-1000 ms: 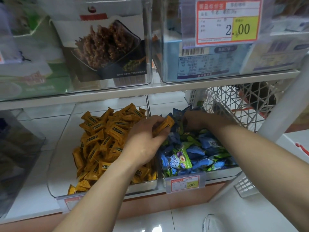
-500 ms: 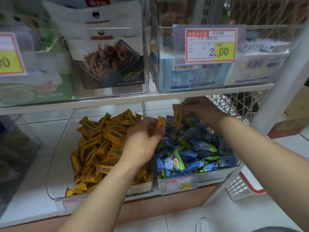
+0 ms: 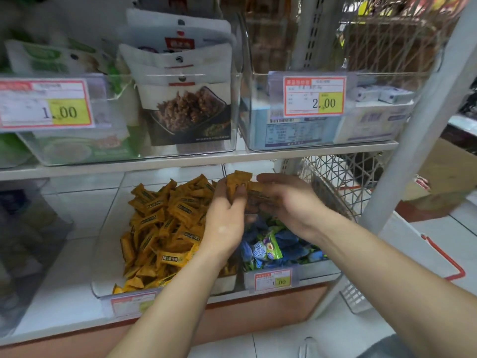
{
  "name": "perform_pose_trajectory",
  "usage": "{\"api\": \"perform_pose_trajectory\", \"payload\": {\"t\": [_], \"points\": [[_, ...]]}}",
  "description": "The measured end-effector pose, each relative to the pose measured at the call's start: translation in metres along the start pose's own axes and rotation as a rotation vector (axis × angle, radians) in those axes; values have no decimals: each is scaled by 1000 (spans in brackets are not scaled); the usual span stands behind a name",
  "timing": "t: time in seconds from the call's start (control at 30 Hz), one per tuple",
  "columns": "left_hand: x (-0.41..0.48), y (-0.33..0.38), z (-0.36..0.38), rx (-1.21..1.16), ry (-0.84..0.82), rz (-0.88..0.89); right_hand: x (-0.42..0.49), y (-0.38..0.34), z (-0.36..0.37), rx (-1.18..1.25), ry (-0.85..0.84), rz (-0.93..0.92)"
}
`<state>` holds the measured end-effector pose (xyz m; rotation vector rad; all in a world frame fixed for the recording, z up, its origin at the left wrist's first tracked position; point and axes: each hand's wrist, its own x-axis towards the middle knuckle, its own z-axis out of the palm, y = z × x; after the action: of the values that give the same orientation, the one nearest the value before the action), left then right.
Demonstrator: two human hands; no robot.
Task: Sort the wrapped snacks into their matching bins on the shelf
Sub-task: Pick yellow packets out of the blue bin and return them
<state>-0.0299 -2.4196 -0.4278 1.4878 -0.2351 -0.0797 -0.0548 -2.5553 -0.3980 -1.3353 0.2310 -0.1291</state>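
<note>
Left grip [image 3: 225, 217] pinches one yellow snack [image 3: 237, 186], right grip [image 3: 289, 205] pinches a second yellow snack [image 3: 256, 187]; neither is in the yellow-snack bin [image 3: 107, 244] yet.

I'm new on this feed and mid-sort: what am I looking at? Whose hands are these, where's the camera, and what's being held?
There is no machine here. These are a person's two bare hands, seen by one camera worn on the head, looking down at a shop shelf. The left hand pinches an orange snack. The right hand pinches a second orange packet beside it. Below them stand two clear bins: the left bin holds the orange pile, and the right bin holds blue and green snacks.
</note>
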Motion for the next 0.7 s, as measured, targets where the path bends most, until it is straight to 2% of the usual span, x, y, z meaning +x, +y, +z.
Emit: {"api": "perform_pose_trajectory", "payload": {"t": [0.17, 0.3, 0.37, 0.43, 0.5, 0.6, 0.7], "points": [[-9, 11, -21, -114, 27, -64, -15, 12, 21, -167, -17, -124], [-15, 18, -38, -203, 99, -143, -24, 22, 37, -244, 143, -206], [-13, 18, -49, -174, 134, -151, -28, 27, 42, -272, 120, -189], [-11, 17, -62, -8, 171, -101, -31, 29, 42, -315, 22, -172], [-5, 16, -78, 257, 200, -33, -31, 27, 36, -470, -26, -233], [6, 11, -100, 607, 224, 17, -29, 22, 13, -800, 16, -359], [15, 5, -113, 861, 228, 47, -23, 19, -18, -996, 68, -387]]}}
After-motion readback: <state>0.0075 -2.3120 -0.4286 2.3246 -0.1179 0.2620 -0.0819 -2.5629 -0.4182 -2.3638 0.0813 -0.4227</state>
